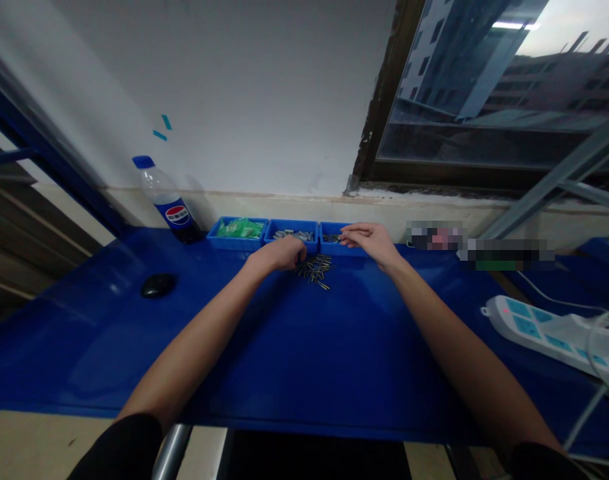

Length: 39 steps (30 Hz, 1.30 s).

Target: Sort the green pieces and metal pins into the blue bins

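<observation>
Three small blue bins stand in a row by the wall. The left bin [237, 245] holds green packets, the middle bin [310, 246] grey metal parts, the right bin [351, 251] thin metal pieces. In front of the middle bin lies a loose pile of thin metal pins [317, 268]. My left hand [284, 253] is at the pile's left edge, fingers curled down and closed; what they hold is hidden. Over the right bin is my right hand [371, 241], thumb and fingers pinched together at its metal pieces; anything between the fingertips is too small to name.
On the blue table [304, 373], a cola bottle [171, 207] stands at the back left, with a black mouse [157, 285] in front of it. A white power strip [549, 330] with cables lies at the right. Blurred items sit by the wall at the back right.
</observation>
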Each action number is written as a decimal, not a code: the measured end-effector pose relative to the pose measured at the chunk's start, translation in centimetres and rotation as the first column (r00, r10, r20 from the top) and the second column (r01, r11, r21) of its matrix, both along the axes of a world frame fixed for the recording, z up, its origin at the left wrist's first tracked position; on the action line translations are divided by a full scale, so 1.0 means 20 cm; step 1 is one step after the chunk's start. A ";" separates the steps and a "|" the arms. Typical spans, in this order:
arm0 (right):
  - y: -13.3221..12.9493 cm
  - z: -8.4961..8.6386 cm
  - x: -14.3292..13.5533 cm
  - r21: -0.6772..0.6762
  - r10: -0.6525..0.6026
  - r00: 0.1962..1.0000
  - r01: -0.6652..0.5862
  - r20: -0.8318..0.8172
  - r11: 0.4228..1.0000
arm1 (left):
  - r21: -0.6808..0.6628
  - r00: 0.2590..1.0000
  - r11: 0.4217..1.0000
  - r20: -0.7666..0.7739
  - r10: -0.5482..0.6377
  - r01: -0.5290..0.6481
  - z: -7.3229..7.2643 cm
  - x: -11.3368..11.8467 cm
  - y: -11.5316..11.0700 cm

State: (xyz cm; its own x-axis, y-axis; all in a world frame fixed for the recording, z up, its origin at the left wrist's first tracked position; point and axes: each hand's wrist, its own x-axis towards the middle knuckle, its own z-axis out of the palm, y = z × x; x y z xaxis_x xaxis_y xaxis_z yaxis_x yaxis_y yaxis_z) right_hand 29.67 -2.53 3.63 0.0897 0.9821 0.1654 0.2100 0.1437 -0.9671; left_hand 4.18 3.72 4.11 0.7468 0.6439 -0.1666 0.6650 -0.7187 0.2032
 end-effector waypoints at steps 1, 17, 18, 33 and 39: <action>0.00 0.00 0.01 -0.007 -0.003 1.000 0.003 -0.003 1.000 | -0.013 1.000 1.000 0.005 0.011 -0.011 -0.01 0.00 0.00; -0.01 -0.01 -0.01 -0.072 0.102 0.992 -0.097 0.077 0.993 | -0.032 0.964 0.998 0.262 -0.040 0.050 0.10 -0.04 -0.02; -0.01 -0.01 -0.01 -0.078 0.108 0.991 -0.102 0.080 0.992 | -0.049 0.953 0.996 0.297 -0.054 0.072 0.11 -0.04 -0.03; -0.06 -0.02 -0.09 -0.164 0.355 0.934 -0.356 -0.035 0.920 | -0.060 0.817 0.992 0.574 -0.059 0.114 0.13 0.03 -0.08; -0.06 -0.04 -0.10 -0.141 0.348 0.933 -0.359 -0.093 0.923 | -0.048 0.829 0.990 0.553 -0.086 0.134 0.12 0.04 -0.09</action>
State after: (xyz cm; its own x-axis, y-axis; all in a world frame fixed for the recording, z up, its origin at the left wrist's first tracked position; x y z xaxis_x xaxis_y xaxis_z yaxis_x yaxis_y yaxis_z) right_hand 27.59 -3.69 2.76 -0.2625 0.9648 0.0160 0.1087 0.0461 -0.9930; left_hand 5.03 1.98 6.52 0.7957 0.5545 0.2436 0.3445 -0.7451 0.5711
